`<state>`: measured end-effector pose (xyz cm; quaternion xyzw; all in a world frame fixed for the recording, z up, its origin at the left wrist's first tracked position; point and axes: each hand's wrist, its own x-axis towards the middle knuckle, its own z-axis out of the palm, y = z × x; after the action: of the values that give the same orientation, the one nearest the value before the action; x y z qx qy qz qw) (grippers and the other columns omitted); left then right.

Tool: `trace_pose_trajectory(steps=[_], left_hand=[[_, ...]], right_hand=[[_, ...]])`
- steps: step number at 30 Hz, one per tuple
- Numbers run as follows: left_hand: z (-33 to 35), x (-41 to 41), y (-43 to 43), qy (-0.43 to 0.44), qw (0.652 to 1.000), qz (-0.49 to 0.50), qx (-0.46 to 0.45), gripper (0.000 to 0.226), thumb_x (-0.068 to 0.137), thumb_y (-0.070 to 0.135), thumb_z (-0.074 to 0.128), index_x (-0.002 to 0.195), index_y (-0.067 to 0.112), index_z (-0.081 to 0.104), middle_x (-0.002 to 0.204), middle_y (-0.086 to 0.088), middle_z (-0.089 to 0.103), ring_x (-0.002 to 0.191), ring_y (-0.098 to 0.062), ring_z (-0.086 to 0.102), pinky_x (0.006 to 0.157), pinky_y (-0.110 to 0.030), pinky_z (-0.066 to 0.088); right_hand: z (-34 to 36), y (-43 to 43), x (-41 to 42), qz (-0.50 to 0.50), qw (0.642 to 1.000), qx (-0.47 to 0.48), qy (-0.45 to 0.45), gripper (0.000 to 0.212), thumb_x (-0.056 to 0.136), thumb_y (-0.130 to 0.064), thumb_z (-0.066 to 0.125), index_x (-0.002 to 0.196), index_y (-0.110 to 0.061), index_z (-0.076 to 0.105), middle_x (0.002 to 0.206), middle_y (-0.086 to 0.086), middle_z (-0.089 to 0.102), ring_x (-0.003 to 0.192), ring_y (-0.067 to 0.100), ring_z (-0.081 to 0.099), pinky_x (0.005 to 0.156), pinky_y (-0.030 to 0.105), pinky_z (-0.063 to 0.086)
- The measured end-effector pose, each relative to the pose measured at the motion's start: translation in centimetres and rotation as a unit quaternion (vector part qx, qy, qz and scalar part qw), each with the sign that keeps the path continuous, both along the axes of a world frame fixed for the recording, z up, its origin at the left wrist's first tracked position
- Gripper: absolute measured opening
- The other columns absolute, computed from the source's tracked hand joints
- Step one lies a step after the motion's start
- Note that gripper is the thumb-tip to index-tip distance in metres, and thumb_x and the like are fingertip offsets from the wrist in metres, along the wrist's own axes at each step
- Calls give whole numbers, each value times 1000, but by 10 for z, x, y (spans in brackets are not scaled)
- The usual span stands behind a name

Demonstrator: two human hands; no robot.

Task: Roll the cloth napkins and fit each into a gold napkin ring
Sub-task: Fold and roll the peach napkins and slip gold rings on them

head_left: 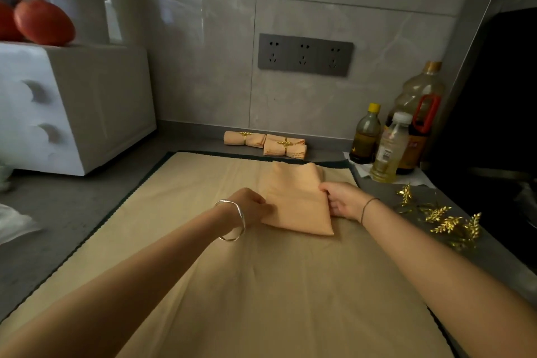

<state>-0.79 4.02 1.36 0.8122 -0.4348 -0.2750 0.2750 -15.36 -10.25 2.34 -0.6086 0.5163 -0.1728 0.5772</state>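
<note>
A folded peach cloth napkin [293, 197] lies on the beige mat [203, 270] in the middle of the counter. My left hand [250, 206] pinches its left edge, thumb on top. On the other side my right hand [343, 200] grips the right edge with curled fingers. Rolled peach napkins [261, 141] in gold leaf rings lie against the back wall. Several loose gold leaf napkin rings [441, 218] are scattered on the counter to the right of my right wrist.
Three oil bottles [392, 142] stand at the back right on a white paper. A white microwave-like box [72, 107] with an orange fruit [43, 22] on top fills the left. A dark stove area [494, 125] borders the right.
</note>
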Motion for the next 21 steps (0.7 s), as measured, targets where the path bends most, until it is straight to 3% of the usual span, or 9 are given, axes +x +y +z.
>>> trace_pose_trajectory(steps=[2, 7, 9, 11, 13, 15, 17, 21], left_hand=[[6, -7, 4, 39, 999, 4, -9, 44, 92, 33, 55, 128, 8, 54, 125, -8, 56, 114, -23, 52, 99, -32, 37], [15, -23, 27, 76, 997, -29, 12, 22, 90, 32, 58, 90, 11, 65, 78, -1, 55, 70, -13, 47, 64, -21, 40], [9, -28, 37, 69, 997, -47, 6, 23, 89, 32, 59, 75, 15, 61, 67, 4, 53, 63, -9, 45, 62, -20, 38], [1, -32, 44, 28, 998, -57, -5, 27, 88, 36, 60, 68, 17, 62, 65, 6, 55, 63, -8, 48, 65, -21, 39], [-8, -34, 47, -3, 998, -56, -9, 33, 88, 38, 60, 60, 21, 59, 60, 6, 53, 58, -9, 47, 59, -20, 37], [-12, -37, 48, -22, 998, -52, -6, 36, 88, 36, 59, 56, 22, 56, 52, 9, 50, 51, -6, 44, 51, -15, 34], [-14, -39, 47, -33, 998, -42, -16, 37, 89, 33, 59, 54, 22, 55, 46, 11, 49, 47, -4, 42, 45, -11, 30], [-17, -42, 47, -48, 998, -31, -29, 36, 90, 31, 56, 56, 23, 55, 56, 8, 52, 53, -6, 44, 52, -17, 34]], right_hand=[[1, 2, -8, 17, 1000, 4, -6, 37, 97, -25, 47, 129, -6, 46, 92, 8, 60, 82, 20, 59, 62, 31, 48], [-6, 12, -39, 58, 997, -21, 36, 39, 92, -16, 56, 128, -3, 45, 107, 13, 62, 86, 21, 62, 60, 31, 51], [-10, 22, -47, 70, 995, -38, 55, 29, 93, -14, 54, 120, -1, 51, 105, 15, 64, 84, 22, 63, 57, 29, 52], [-12, 33, -52, 76, 992, -64, 73, 20, 95, -14, 51, 110, -2, 56, 93, 13, 62, 73, 19, 61, 46, 25, 50], [-13, 42, -52, 68, 989, -95, 85, 11, 96, -14, 50, 94, -5, 56, 80, 9, 58, 63, 17, 57, 39, 20, 47], [-13, 47, -51, 57, 987, -124, 90, 16, 96, -13, 48, 82, -8, 53, 74, 7, 55, 59, 17, 54, 34, 17, 44], [-12, 51, -50, 50, 984, -143, 97, 17, 97, -15, 47, 82, -9, 53, 73, 6, 54, 58, 17, 53, 33, 16, 41], [-9, 58, -56, 52, 988, -131, 56, 23, 95, -32, 52, 91, -10, 57, 77, 5, 57, 62, 16, 55, 41, 20, 46]])
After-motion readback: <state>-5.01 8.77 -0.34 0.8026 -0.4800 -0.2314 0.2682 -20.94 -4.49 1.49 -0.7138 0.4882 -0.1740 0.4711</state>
